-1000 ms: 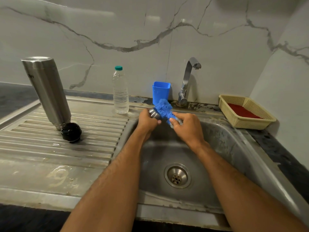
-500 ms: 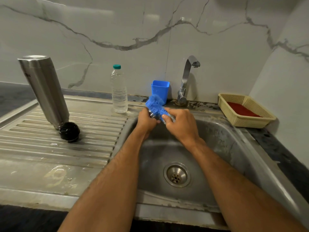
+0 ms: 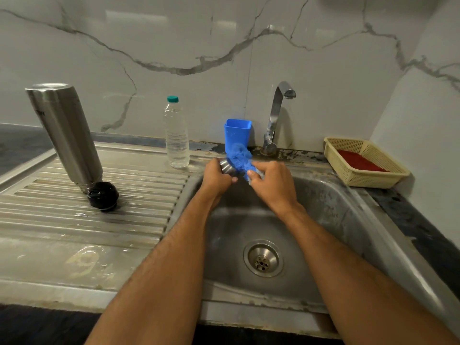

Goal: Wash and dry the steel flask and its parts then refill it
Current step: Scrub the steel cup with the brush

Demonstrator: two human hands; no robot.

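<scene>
Over the back of the sink basin my left hand grips a small steel flask cap. My right hand holds a blue scrubber against the cap; the scrubber hides most of it. The steel flask body stands upside down and tilted on the ribbed draining board at the left. A black stopper lies at the flask's foot, touching it. A clear water bottle with a teal cap stands at the back of the board.
A blue plastic holder stands behind my hands, next to the steel tap, whose spout shows no running water. A cream basket with a red pad sits at the back right. The drain lies between my forearms. Marble walls close in behind and to the right.
The scrubber has shifted over the cap, left and then back, while both hands stayed at the same spot above the basin. Nothing else moved.
</scene>
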